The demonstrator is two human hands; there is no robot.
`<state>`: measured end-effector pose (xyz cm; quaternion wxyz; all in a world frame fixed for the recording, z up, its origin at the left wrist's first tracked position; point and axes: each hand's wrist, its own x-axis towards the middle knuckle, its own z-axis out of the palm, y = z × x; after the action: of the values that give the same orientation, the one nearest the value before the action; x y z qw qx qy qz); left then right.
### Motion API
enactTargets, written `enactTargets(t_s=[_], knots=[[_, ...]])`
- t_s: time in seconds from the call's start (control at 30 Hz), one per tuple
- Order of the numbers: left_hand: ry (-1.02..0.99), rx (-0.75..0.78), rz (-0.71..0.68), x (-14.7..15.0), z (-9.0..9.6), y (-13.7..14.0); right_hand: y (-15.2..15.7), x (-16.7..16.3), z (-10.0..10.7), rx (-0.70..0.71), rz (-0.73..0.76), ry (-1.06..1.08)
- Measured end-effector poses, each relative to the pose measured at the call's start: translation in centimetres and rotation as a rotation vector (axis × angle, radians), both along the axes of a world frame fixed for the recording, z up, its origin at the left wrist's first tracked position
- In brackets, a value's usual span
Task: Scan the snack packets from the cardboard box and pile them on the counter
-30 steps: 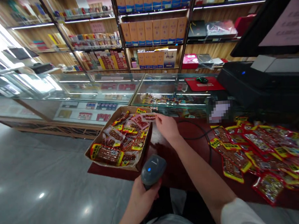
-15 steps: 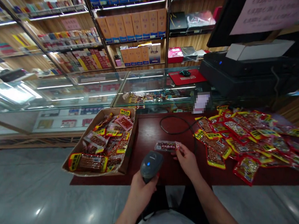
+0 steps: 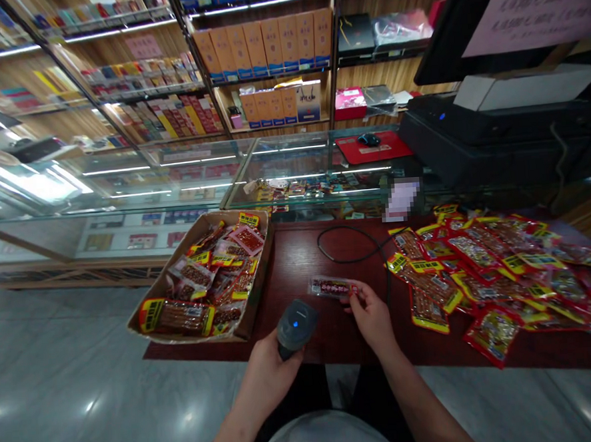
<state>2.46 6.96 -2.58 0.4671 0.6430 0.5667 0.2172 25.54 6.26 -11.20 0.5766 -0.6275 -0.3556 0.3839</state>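
Observation:
My left hand (image 3: 271, 372) is wrapped round the handle of a dark grey barcode scanner (image 3: 298, 322), whose top shows a small blue light. Between the thumb and fingers of my right hand (image 3: 371, 315) is the right end of a slim, clear snack packet (image 3: 329, 286) with dark contents and pale lettering. The packet lies low over the dark red tabletop (image 3: 297, 247), just beyond the scanner. Left of the scanner stands an open cardboard box (image 3: 254, 303) holding many red and yellow snack packets. A loose pile of similar snack packets (image 3: 479, 270) spreads to the right of my right hand.
A black cable (image 3: 349, 228) loops across the tabletop. Behind it stands a glass display counter (image 3: 281, 148) with a mouse (image 3: 369, 139) on a red mat (image 3: 394, 148). At the right are a monitor (image 3: 445, 45) and a black machine (image 3: 470, 137). Stocked shelves line the back.
The scanner has tilted slightly and drawn a little towards me in my left hand. My right hand keeps its hold on the snack packet. The view has shifted slightly.

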Motion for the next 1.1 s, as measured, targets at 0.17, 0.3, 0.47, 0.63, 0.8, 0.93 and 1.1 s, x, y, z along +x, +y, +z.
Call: enactTargets(t_s=[0.17,0.3,0.47,0.63,0.8,0.93,1.1], knots=[[-0.012,-0.067,0.029,-0.7,0.0,0.2,0.0,0.1,-0.1,-0.004,-0.018,-0.02],[-0.107,-0.224,0.091,-0.4,-0.7,-0.2,-0.1,0.1,-0.2,-0.007,-0.022,-0.013],[-0.097,-0.228,0.121,-0.1,-0.7,0.0,-0.1,0.0,-0.3,-0.003,-0.031,0.009],[-0.097,-0.247,0.094,0.6,-0.1,0.3,0.1,0.0,-0.6,-0.005,-0.028,-0.016],[-0.096,-0.256,0.068,1.6,-0.7,0.7,0.3,0.2,-0.6,-0.026,-0.007,-0.063],[-0.114,-0.267,0.08,2.1,-0.7,0.6,0.1,0.1,-0.2,0.001,-0.002,-0.061],[-0.083,-0.255,0.068,1.8,0.0,0.3,0.0,-0.1,-0.2,0.001,-0.035,-0.033]])
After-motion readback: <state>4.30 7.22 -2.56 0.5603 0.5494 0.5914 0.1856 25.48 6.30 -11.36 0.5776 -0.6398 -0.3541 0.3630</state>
